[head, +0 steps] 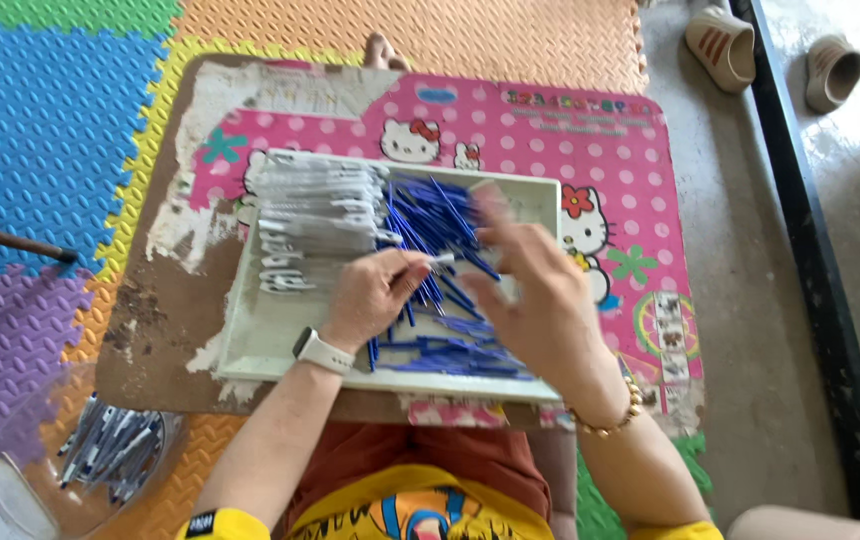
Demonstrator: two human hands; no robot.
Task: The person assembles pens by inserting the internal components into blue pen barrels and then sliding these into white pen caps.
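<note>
A shallow white tray [250, 345] rests on a worn pink cartoon-printed lap table [550, 130]. Inside it lie a heap of clear grey pen barrels [315, 215] at the left and a pile of several blue pen refills [440, 220] at the right. My left hand [375, 295], with a white smartwatch on the wrist, is closed around a pen part whose silver tip pokes out to the right. My right hand [535, 290], blurred and wearing a bead bracelet, hovers over the blue refills with its fingers near that tip; what it holds cannot be made out.
A clear plastic tub [60, 470] of assembled pens stands at the lower left on the coloured foam mats [40, 130]. Two sandals [725, 45] lie on the concrete floor at the upper right. A dark metal rail [815, 270] runs down the right side.
</note>
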